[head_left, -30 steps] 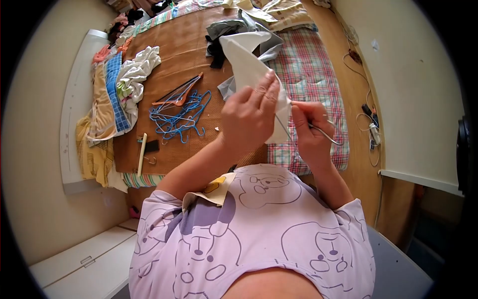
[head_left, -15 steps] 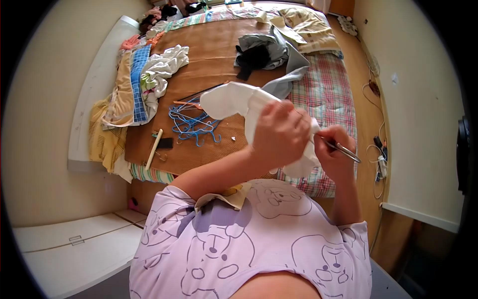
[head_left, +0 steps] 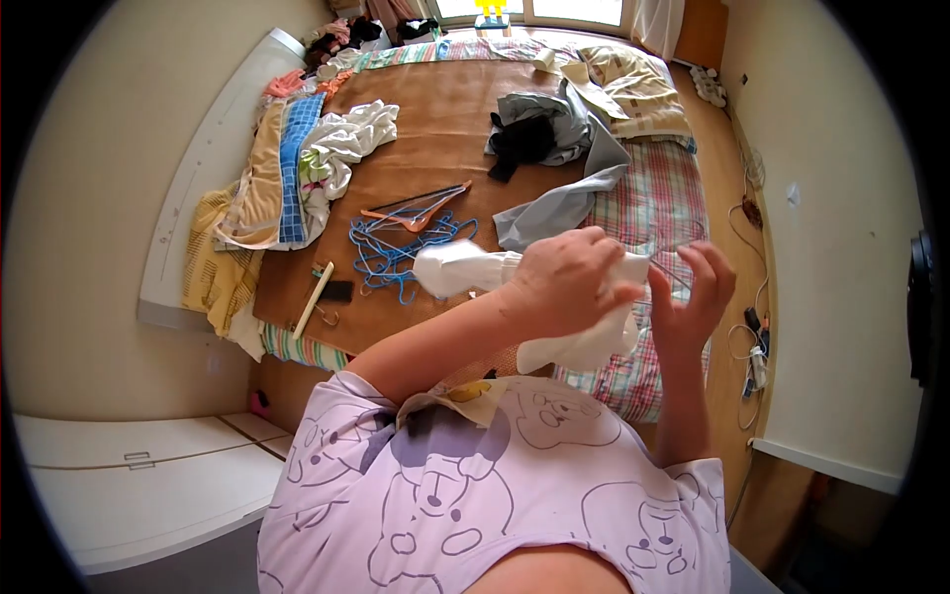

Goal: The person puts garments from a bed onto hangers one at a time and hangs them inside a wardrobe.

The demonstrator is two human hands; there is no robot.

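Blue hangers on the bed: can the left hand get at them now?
Probably not freely: the left hand is holding white cloth, whose loose end partly hides the blue hangers in this view.

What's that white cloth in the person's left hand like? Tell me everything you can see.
The white cloth looks plain, soft and thin, with faint ribbing on one stretch. Gripped and bunched in the left hand, above the bed, it has one rounded end sticking out sideways and another part drooping below the hand. Its edge reaches toward the right hand; whether they touch is unclear.
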